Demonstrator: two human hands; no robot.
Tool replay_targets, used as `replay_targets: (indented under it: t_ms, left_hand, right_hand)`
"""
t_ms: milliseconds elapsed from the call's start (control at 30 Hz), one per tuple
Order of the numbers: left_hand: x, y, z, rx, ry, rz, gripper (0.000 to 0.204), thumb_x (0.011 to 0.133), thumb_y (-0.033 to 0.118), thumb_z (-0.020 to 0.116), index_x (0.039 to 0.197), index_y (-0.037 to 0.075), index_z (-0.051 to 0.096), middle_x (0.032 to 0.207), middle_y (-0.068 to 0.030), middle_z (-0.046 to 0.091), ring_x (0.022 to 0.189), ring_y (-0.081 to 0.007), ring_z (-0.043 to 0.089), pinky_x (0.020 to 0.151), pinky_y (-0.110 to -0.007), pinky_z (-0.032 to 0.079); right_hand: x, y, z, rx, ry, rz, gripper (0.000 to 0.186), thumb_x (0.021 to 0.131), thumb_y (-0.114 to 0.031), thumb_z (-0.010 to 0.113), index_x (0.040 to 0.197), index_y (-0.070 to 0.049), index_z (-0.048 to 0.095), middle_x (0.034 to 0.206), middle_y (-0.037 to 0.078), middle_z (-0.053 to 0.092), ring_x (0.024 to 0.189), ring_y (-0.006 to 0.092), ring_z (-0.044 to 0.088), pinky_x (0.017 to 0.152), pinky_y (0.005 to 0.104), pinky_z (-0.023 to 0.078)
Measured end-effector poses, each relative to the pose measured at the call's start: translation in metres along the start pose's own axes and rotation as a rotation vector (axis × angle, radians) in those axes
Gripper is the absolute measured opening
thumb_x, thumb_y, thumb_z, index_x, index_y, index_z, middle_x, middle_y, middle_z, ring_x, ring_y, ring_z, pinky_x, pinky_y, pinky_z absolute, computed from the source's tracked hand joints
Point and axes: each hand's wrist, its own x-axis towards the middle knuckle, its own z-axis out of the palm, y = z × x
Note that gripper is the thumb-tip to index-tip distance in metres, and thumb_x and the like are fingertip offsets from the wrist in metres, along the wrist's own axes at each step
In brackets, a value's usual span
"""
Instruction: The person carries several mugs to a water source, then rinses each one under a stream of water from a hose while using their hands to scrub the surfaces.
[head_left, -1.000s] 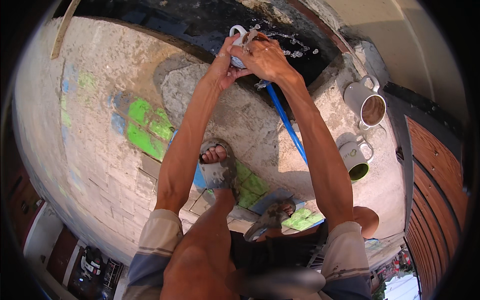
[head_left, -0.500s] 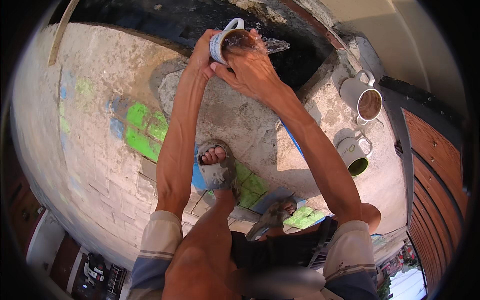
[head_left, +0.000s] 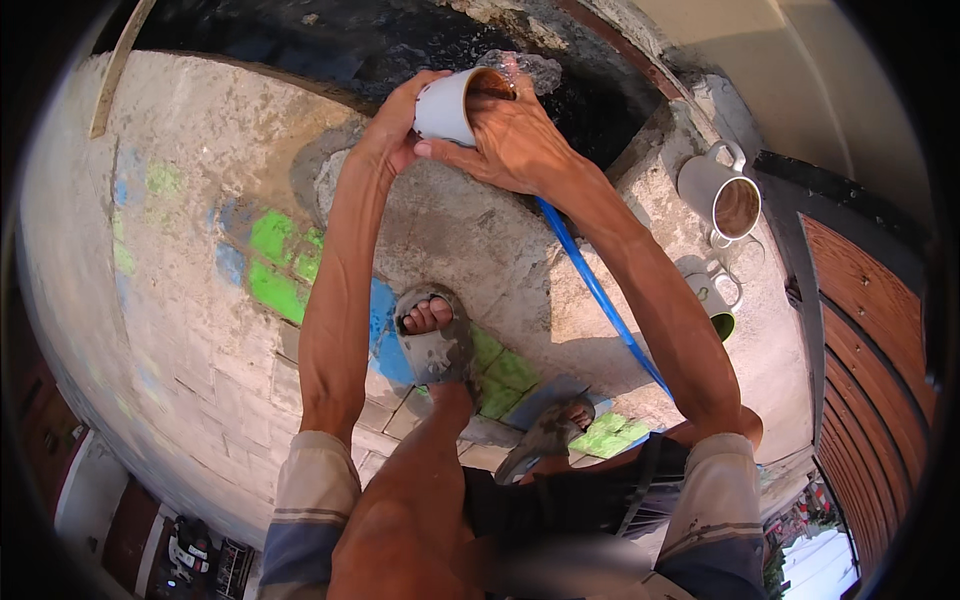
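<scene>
Over a dark drain channel, my left hand (head_left: 392, 125) is wrapped round a white mug (head_left: 443, 108), tipped on its side with its mouth to the right. My right hand (head_left: 520, 140) is closed at that mouth, its fingers partly inside and its thumb along the mug's underside. Clear water (head_left: 530, 70) spills out past the right fingers. The mug's handle is hidden. A blue hose (head_left: 595, 280) passes under my right forearm; its upper end is hidden behind the right hand.
On the concrete ledge at right stand a white mug (head_left: 722, 195) with brownish insides and a white mug with a green inside (head_left: 712, 300), partly behind my forearm. The drain channel (head_left: 330, 50) runs along the far side. A slatted brown gate (head_left: 870, 380) borders the right.
The mug has turned in my hands, so its mouth faces further right and its handle no longer shows. More of the blue hose shows beside my right forearm, which has shifted right.
</scene>
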Motion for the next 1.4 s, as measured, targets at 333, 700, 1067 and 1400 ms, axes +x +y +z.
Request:
replay_targets:
  t_ms: [333, 700, 1067, 1400]
  left_hand:
    - [-0.029, -0.011, 0.035, 0.284, 0.238, 0.847, 0.029, 0.107, 0.027, 0.055, 0.113, 0.004, 0.071, 0.090, -0.0035, 0.069, 0.083, -0.0131, 0.067, 0.060, -0.031, 0.051]
    - [-0.048, -0.030, 0.048, 0.215, 0.365, 0.839, 0.038, 0.107, 0.035, 0.054, 0.120, 0.002, 0.064, 0.102, -0.0061, 0.068, 0.075, -0.0145, 0.068, 0.050, -0.029, 0.054]
    - [-0.042, -0.001, 0.001, 0.150, -0.040, 0.053, 0.061, 0.108, 0.049, 0.046, 0.153, 0.008, 0.047, 0.093, -0.0075, 0.069, 0.070, -0.0148, 0.069, 0.045, -0.026, 0.047]
    - [-0.054, 0.018, 0.015, -0.081, -0.125, -0.148, 0.044, 0.103, 0.048, 0.062, 0.132, 0.014, 0.064, 0.096, -0.0005, 0.072, 0.075, -0.0120, 0.071, 0.056, -0.027, 0.058]
  right_hand:
    - [0.020, -0.010, -0.027, 0.900, -0.098, 0.667, 0.069, 0.102, -0.066, 0.054, 0.116, -0.003, 0.075, 0.103, 0.017, 0.076, 0.103, 0.0269, 0.073, 0.095, 0.0392, 0.054]
    - [0.026, -0.020, -0.032, 0.817, -0.079, 0.902, 0.072, 0.100, -0.072, 0.051, 0.106, -0.007, 0.082, 0.096, 0.011, 0.078, 0.094, 0.0241, 0.074, 0.095, 0.0355, 0.052]
    - [0.034, -0.020, -0.049, 0.142, -0.371, 0.233, 0.065, 0.100, -0.060, 0.061, 0.072, -0.004, 0.080, 0.059, 0.013, 0.069, 0.078, 0.0267, 0.076, 0.106, 0.0471, 0.044]
    - [0.000, -0.011, -0.035, 0.301, 0.052, 0.180, 0.076, 0.099, -0.074, 0.053, 0.096, -0.005, 0.083, 0.076, 0.013, 0.076, 0.076, 0.0317, 0.076, 0.079, 0.0425, 0.059]
